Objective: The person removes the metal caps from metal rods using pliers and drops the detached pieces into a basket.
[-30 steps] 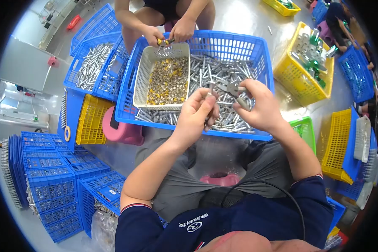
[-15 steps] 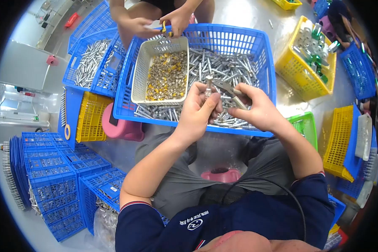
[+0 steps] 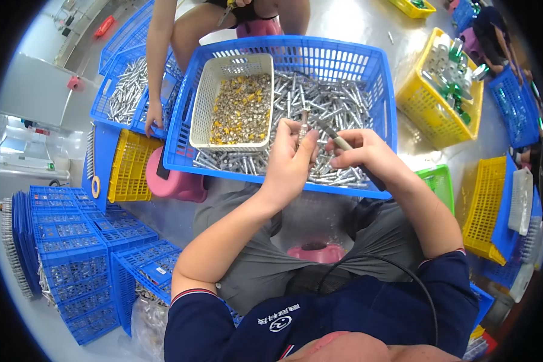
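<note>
My left hand [image 3: 291, 158] is closed around a slim silver metal rod-like part [image 3: 303, 122], which points upward from between thumb and fingers. In my right hand [image 3: 371, 155] are grey-handled pliers [image 3: 342, 142], their dark jaws angled toward that part; whether they touch it I cannot tell. Both hands are over a large blue crate [image 3: 283, 183] of loose silver metal rods [image 3: 338, 99]. Inside the crate, left of my hands, a white perforated basket [image 3: 261, 90] contains small silver and yellow pieces [image 3: 238, 111].
Opposite, a co-worker's hand [image 3: 155, 117] hangs beside a smaller blue crate [image 3: 99, 108] of rods; their other hand [image 3: 242, 2] has yellow-handled pliers. A pink stool [image 3: 181, 184], stacked blue crates [image 3: 78, 265] and a yellow basket [image 3: 443, 130] stand around. A black cable [image 3: 425, 283] crosses my lap.
The pliers have swung lower in my right hand, and a handle now lies along my wrist. The co-worker's hands have separated, one dropping to the left beside the smaller blue crate.
</note>
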The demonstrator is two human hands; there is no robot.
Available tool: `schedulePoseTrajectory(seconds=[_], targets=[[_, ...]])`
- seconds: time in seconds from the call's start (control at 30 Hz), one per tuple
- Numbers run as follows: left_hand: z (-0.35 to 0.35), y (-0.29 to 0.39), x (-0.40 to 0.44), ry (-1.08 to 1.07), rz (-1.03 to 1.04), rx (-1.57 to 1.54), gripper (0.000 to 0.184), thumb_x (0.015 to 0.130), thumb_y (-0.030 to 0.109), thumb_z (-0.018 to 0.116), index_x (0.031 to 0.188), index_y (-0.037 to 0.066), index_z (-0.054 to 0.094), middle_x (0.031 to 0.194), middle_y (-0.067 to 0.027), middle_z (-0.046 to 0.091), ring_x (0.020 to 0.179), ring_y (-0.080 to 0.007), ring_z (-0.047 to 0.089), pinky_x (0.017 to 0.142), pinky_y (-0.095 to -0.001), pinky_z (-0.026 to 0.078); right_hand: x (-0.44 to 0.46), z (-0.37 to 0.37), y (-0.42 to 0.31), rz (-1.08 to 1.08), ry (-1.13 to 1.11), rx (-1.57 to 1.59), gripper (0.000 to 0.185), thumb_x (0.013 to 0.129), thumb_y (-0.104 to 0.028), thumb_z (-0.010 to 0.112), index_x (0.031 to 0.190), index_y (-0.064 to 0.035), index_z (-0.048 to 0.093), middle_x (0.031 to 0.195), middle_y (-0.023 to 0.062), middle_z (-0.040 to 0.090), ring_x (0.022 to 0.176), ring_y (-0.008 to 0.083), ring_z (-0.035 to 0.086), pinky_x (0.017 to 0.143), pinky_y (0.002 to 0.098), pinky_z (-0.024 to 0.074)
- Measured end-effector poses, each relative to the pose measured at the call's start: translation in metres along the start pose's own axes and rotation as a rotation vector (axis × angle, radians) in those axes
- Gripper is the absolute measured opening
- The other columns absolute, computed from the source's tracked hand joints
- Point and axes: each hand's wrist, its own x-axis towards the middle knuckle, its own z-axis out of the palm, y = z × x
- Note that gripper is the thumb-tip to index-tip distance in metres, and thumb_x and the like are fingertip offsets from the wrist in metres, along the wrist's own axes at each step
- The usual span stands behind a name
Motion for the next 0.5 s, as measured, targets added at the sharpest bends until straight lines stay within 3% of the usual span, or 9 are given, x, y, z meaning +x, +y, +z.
schedulePoseTrajectory(seconds=[0.07,0.13,0.23,0.3,0.5], targets=[[0.000,0.003,0.000,-0.003,-0.019,-0.046,0.019,0.093,0.022,0.044,0.094,0.011,0.029,0.060,0.0006,0.040,0.044,-0.0036,0.032,0.035,-0.0182,0.023,0.000,-0.003,-0.004,0.030,-0.014,-0.002,0.032,0.061,-0.012,0.066,0.090,0.0022,0.060,0.076,0.0040,0.060,0.069,0.0080,0.051,0.066,0.0221,0.0385],[-0.001,0.009,-0.001,-0.027,-0.175,-0.188,0.019,0.093,0.025,0.044,0.093,0.012,0.030,0.061,0.0010,0.039,0.044,-0.0037,0.031,0.035,-0.0176,0.021,0.000,-0.005,-0.005,0.057,-0.024,-0.002,0.031,0.062,-0.011,0.065,0.089,0.0017,0.060,0.074,0.0038,0.060,0.067,0.0069,0.050,0.064,0.0211,0.0382],[-0.001,0.013,-0.002,-0.034,-0.254,-0.275,0.018,0.094,0.026,0.043,0.091,0.012,0.032,0.063,0.0012,0.036,0.044,-0.0042,0.029,0.035,-0.0171,0.020,0.002,-0.008,-0.002,0.108,-0.048,0.035,0.026,0.063,-0.011,0.064,0.087,0.0000,0.061,0.068,0.0020,0.058,0.059,0.0046,0.047,0.055,0.0186,0.0356],[-0.004,0.014,-0.001,-0.035,-0.280,-0.342,0.017,0.094,0.026,0.042,0.091,0.011,0.034,0.063,0.0013,0.035,0.044,-0.0044,0.028,0.034,-0.0168,0.020,0.004,-0.010,0.000,0.145,-0.059,0.093,0.021,0.064,-0.010,0.063,0.082,-0.0009,0.061,0.063,0.0003,0.055,0.050,0.0044,0.044,0.046,0.0174,0.0312],[-0.005,0.018,-0.001,-0.039,-0.324,-0.463,0.018,0.094,0.027,0.040,0.097,0.010,0.041,0.063,0.0015,0.032,0.044,-0.0042,0.025,0.032,-0.0158,0.018,0.002,-0.008,-0.002,0.164,-0.100,0.181,0.013,0.065,-0.009,0.062,0.075,-0.0019,0.058,0.058,-0.0009,0.049,0.044,0.0049,0.040,0.041,0.0188,0.0289]])
